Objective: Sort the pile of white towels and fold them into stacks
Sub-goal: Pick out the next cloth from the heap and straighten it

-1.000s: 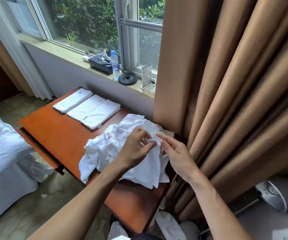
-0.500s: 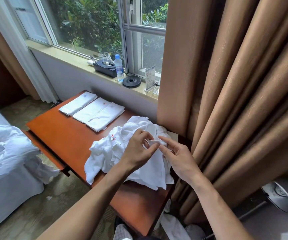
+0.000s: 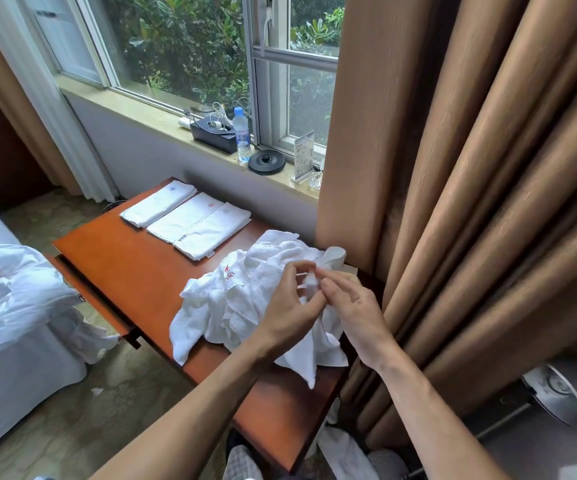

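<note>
Landmark: the wooden table (image 3: 124, 271) under the window. The pile of white towels (image 3: 242, 303) lies crumpled on the table's near half, toward its curtain-side edge, with one tail hanging over the table's near front edge; red embroidery shows on one towel at the top of the pile. Both hands are above the pile at the table's curtain side, meeting at one small raised fold of cloth. Left hand (image 3: 287, 317): fingers curled, thumb and fingertips pinching that fold. Right hand (image 3: 356, 313): thumb and forefinger closed on the same fold from the opposite side, remaining fingers loosely bent and apart, holding nothing else. How much cloth each hand has is hard to tell, as the fold is small and partly hidden by the fingers. On the table's far end three folded towels lie flat in a row: the first folded towel (image 3: 158, 206) at the far corner, the second folded towel (image 3: 184, 218) just beside it, and the third folded towel (image 3: 212, 233) touching the second, nearest the pile but apart from it. Beyond the table's far edge the windowsill (image 3: 134, 110) carries a black box (image 3: 212, 133), a water bottle (image 3: 242, 135), a round black base (image 3: 267, 162) and a card stand (image 3: 303, 157). Brown curtains (image 3: 453, 202) hang against the table's right edge. A bed (image 3: 10, 306) with rumpled white linen stands off the table's left side. A white cloth (image 3: 345, 452) lies on the floor below the table's near right corner.
</note>
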The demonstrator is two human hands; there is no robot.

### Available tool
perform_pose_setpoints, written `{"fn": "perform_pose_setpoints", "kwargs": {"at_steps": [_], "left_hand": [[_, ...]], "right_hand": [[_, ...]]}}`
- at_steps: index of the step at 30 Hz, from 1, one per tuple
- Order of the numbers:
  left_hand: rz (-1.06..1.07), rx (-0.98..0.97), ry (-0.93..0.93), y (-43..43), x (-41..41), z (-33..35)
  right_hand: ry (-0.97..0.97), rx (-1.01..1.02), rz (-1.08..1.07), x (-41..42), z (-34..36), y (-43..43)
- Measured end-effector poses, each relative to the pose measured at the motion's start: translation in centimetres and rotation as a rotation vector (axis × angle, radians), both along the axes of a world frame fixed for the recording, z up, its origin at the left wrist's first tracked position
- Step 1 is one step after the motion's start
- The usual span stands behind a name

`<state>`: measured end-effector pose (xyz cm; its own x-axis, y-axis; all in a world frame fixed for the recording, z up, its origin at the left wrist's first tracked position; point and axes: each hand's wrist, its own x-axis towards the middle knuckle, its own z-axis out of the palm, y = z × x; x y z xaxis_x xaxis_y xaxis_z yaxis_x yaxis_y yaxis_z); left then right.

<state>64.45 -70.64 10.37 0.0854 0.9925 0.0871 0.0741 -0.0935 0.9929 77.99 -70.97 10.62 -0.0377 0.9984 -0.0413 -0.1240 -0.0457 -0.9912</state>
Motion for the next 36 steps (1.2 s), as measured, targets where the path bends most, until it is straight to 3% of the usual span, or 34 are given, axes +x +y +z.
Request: {"fn": "perform_pose_setpoints", "kwargs": {"at_steps": [6,8,11,15,18,23,27,36], "left_hand": [[0.091,0.092,0.12,0.7,-0.2,0.4],[0.108,0.107,0.171,1.0,-0.2,0.5],[0.073,0.088,0.221,1.7,-0.7,0.7],[-0.062,0.097,0.243,2.7,-1.9,1.7],[-0.071,0.107,0.231,3.0,-2.5,2.6],[-0.045,0.087,0.249,3.2,-3.4,3.3],[-0.007,0.108,0.256,3.6,-3.8,3.6],[0.142,0.197,0.407,3.6,-5.9,2.8]], "right_hand": [[0.251,-0.051,0.018,0.6,0.0,0.3],[0.246,-0.042,0.033,1.0,-0.1,0.2],[0.071,0.018,-0.044,1.4,-0.2,0.4],[-0.385,0.208,-0.188,3.0,-0.1,1.1],[-0.659,0.22,-0.254,4.1,-0.3,1.3],[-0.76,0.236,-0.248,4.5,-0.7,1.3],[-0.597,0.155,-0.12,4.7,-0.3,1.4],[-0.418,0.198,-0.153,4.3,0.7,2.1]]}}
